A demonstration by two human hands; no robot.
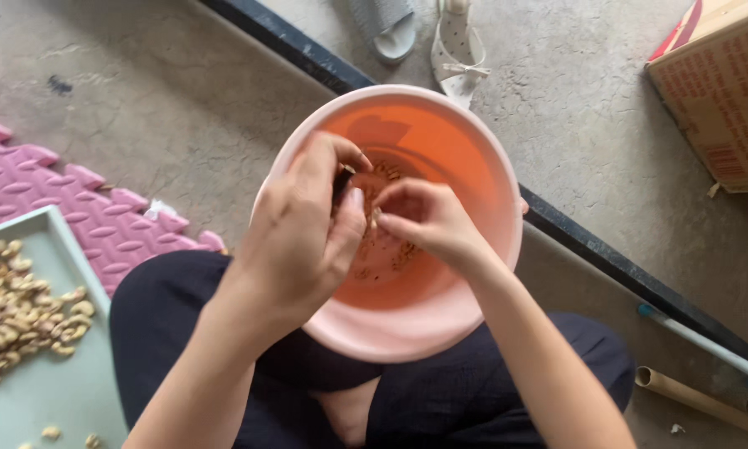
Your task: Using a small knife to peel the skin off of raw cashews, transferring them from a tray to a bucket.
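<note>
As the head camera looks straight down, both hands meet over a bucket held between the knees.

Head view, bucket: pink bucket (407, 333) with a pale thick rim and a glowing orange inside; it sits on the lap, against the dark trousers (440, 391).
Head view, bucket contents: a low heap of brown husks (384, 249) at the bottom, thin and flaky, reddish brown; single pieces are too small to tell apart.
Left hand: left hand (303, 233) is curled over the near left rim of the bucket, fingers bent in, pinching something small and dark between thumb and fingertips; what it is cannot be told.
Right hand: right hand (428, 220) hangs inside the bucket mouth, fingers drawn together toward the left hand; fingertips of both hands almost touch, and whether it grips anything cannot be told.
Tray: pale green tray (50, 391) at the lower left on the floor, its corner lying on a pink foam mat (75, 208).
Nuts: a pile of pale peeled nuts (17, 308) along the left side of the tray, a few loose ones near its lower edge.
Floor: grey concrete floor (166, 100), crossed by a dark metal rail (607, 258).
Beyond the rail: two sandals (457, 50) at the top edge, a cardboard box (719, 91) in the top right corner.
</note>
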